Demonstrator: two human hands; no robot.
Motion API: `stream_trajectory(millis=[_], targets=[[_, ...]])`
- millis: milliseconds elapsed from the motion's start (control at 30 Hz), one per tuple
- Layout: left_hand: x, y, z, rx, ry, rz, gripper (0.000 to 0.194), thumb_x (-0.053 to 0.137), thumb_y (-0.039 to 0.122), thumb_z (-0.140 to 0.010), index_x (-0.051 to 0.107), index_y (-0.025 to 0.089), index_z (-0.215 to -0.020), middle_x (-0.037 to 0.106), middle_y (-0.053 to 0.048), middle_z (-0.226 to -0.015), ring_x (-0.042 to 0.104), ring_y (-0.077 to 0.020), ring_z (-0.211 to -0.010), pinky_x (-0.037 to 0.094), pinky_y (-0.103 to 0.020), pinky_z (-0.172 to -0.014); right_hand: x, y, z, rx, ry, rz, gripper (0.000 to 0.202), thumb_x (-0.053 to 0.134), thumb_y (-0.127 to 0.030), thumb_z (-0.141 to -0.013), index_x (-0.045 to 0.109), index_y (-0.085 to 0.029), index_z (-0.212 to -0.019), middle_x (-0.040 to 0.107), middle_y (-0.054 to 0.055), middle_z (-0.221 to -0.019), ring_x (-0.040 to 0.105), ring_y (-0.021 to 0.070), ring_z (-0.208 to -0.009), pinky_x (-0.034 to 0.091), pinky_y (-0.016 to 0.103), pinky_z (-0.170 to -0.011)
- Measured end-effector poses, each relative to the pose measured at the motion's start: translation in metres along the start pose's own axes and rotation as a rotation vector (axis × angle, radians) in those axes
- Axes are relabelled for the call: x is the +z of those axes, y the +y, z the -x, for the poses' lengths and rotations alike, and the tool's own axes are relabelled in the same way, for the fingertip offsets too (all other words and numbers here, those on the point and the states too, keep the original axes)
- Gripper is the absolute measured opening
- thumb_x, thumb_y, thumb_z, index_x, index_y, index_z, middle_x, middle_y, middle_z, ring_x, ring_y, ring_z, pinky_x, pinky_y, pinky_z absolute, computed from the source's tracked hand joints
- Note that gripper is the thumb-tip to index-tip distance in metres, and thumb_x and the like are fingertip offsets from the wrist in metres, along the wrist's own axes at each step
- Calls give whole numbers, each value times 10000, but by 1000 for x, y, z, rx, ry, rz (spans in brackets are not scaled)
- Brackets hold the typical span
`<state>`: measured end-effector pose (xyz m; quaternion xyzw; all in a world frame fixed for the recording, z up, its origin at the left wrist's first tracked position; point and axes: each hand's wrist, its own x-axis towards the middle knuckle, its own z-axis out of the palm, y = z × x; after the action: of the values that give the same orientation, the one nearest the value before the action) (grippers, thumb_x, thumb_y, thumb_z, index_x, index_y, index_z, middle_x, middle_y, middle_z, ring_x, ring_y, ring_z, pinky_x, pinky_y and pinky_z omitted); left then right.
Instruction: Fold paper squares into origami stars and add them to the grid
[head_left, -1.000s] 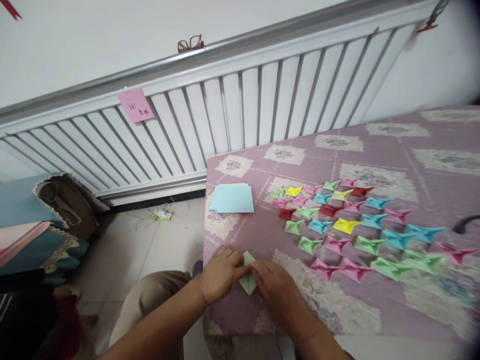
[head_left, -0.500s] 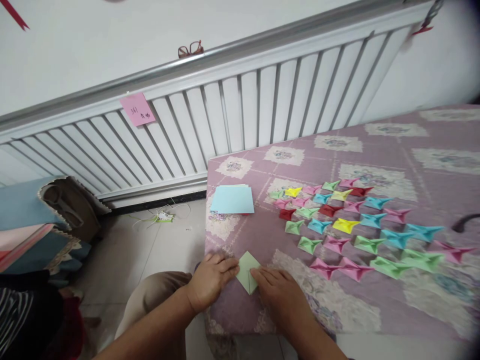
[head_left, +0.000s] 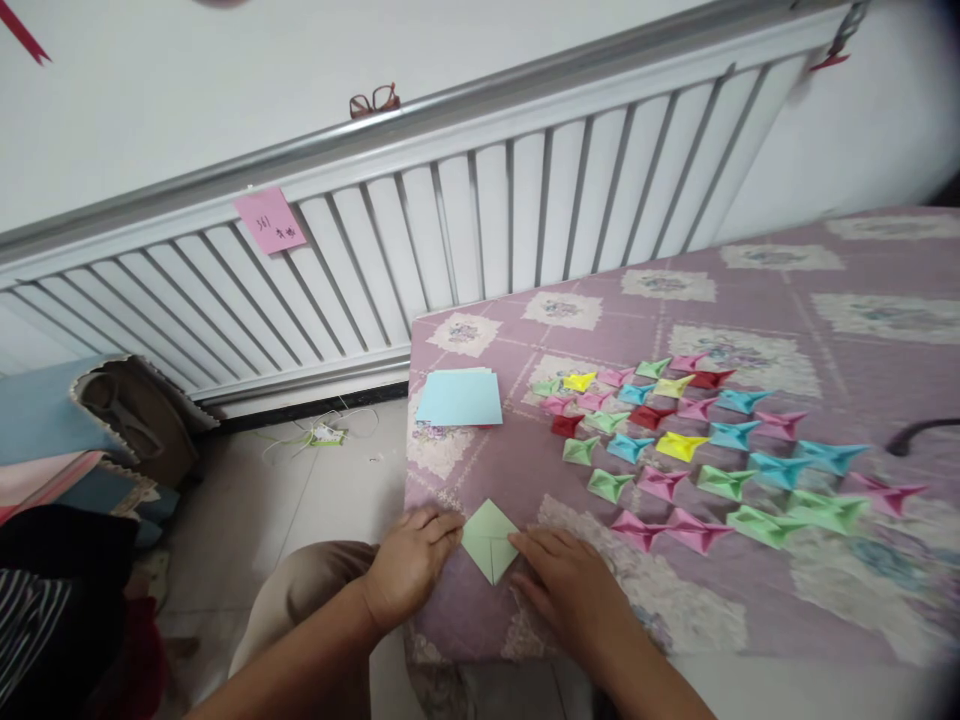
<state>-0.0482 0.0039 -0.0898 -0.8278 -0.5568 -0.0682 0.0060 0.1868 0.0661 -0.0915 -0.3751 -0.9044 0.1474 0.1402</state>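
Observation:
A light green paper [head_left: 490, 541], folded into a diamond with crease lines and flap edges on its lower half, lies flat on the purple floral tablecloth [head_left: 517, 460]. My left hand [head_left: 414, 560] rests at its left corner, fingers closed together with the tips at the paper's edge. At the right corner, the fingertips of my right hand [head_left: 574, 585] touch the paper, the fingers stretched out and the thumb apart below them. Neither hand lifts the paper.
A stack of light blue sheets [head_left: 461, 398] lies behind the paper. Several rows of coloured folded paper shapes [head_left: 681, 446] cover the right side. A white radiator [head_left: 450, 220] runs behind the table. A person's dark striped clothing [head_left: 52, 610] shows at lower left.
My right hand has slid off the middle of the green paper to its right corner, uncovering more of it. My left hand has drawn slightly left. The whole view has shifted a little.

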Motion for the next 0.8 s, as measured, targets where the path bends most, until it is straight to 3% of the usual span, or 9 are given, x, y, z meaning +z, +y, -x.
stream_trajectory(millis=[233,367,800], targets=[[-12,11,-15,-70,5,62,274,658,273,-818,610,184,-1072,569,-79,-1236,504,-260,-1094,429,-423,-927,-12,-4,-13,6,-90,-2,310,697,-220,-743,647,-269,-1044,661,26,-1009,566,239,-967,400,374,-814],[-11,15,-19,41,-31,119,330,652,283,-833,576,199,-1142,599,-72,-1186,525,-242,-1080,432,-406,-934,-14,-3,-15,-8,-102,0,266,698,-244,-745,650,-271,-1006,642,25,-999,547,238,-972,368,374,-810],[5,12,-16,70,47,65,218,514,310,-923,602,201,-1089,620,-70,-1126,556,-224,-1010,452,-398,-903,-13,-3,-15,-11,-94,-31,352,746,-315,-690,629,-271,-1019,615,27,-1016,518,246,-986,334,370,-814]])
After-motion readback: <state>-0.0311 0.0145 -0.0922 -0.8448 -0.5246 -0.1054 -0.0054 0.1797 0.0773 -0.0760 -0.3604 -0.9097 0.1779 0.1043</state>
